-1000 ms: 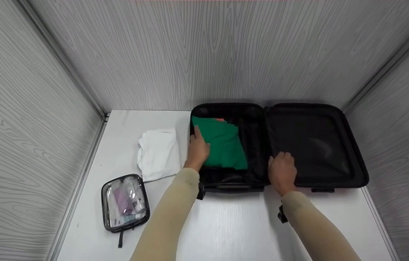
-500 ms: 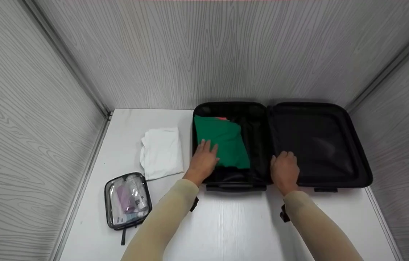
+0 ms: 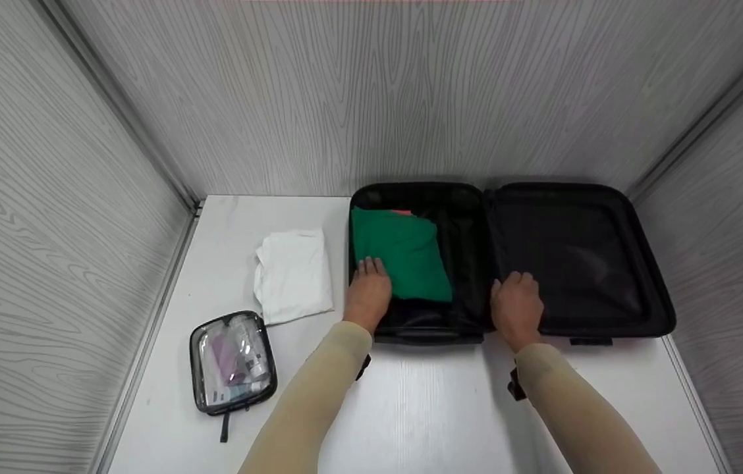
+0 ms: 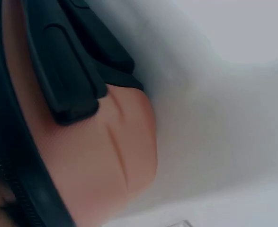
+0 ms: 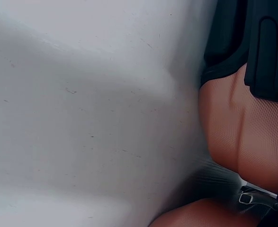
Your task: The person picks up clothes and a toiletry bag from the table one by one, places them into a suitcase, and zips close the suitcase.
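An open suitcase (image 3: 427,339) lies flat with its two black-lined halves side by side. Its outer shell (image 4: 105,156) looks orange-brown in both wrist views. Inside the left half lies a folded green garment (image 3: 404,253), with a bit of red cloth (image 3: 402,212) showing at its far edge. My left hand (image 3: 369,293) rests at the garment's near left corner, fingers pointing forward and fairly straight. Where the halves meet at the front, my right hand (image 3: 518,306) grips the suitcase's rim with curled fingers; its palm side is hidden.
Left of the suitcase lies a folded white garment (image 3: 294,276). Nearer the front left is a clear pouch (image 3: 203,368) with black edging, holding a purple item and bottles. Grey wood-grain walls (image 3: 371,99) enclose the white tabletop (image 3: 424,408) at the back and both sides.
My left hand has moved back from the green garment's far left side to its near left corner. The right hand stays on the rim. The garment stays in the suitcase.
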Demonstrator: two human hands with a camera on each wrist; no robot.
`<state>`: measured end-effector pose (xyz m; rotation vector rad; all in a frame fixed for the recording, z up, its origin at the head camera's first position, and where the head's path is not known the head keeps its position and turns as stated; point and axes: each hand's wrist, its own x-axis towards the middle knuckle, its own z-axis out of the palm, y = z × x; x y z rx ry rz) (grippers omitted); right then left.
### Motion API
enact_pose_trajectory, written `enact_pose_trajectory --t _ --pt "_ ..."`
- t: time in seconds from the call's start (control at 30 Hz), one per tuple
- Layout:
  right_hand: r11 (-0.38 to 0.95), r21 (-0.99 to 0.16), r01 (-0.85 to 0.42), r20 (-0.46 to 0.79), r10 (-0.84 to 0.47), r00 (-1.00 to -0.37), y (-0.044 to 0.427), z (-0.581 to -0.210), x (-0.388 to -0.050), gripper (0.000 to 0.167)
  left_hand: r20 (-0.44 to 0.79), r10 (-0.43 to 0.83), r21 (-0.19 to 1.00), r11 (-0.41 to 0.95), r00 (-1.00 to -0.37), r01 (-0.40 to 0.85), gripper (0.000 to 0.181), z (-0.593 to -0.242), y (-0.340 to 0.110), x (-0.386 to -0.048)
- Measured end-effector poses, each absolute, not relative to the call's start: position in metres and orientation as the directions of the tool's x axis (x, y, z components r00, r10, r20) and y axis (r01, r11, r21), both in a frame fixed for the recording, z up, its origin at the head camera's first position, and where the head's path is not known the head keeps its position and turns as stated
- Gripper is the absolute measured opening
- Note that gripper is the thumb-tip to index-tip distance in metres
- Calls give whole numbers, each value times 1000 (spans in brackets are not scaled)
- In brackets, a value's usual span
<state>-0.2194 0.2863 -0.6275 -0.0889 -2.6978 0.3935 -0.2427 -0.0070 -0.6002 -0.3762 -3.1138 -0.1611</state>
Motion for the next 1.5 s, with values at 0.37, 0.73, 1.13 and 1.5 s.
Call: enact_pose_trajectory --t 0.37,0.73,1.13,1.5 --pt "958 -283 50 363 155 -919 294 -626 -220 37 70 301 208 928 -951 309 49 -590 -16 -246" --pt "954 -291 76 332 175 -927 293 -624 -220 39 240 25 538 829 -970 154 26 -571 -72 -257" --pt "956 -283 73 311 164 -936 286 -626 -212 39 36 -271 550 809 -962 -208 30 -587 -185 -254" --pt "957 -286 53 315 147 -938 290 -621 -207 38 -209 -330 539 747 -921 -390 44 -619 -212 -245"
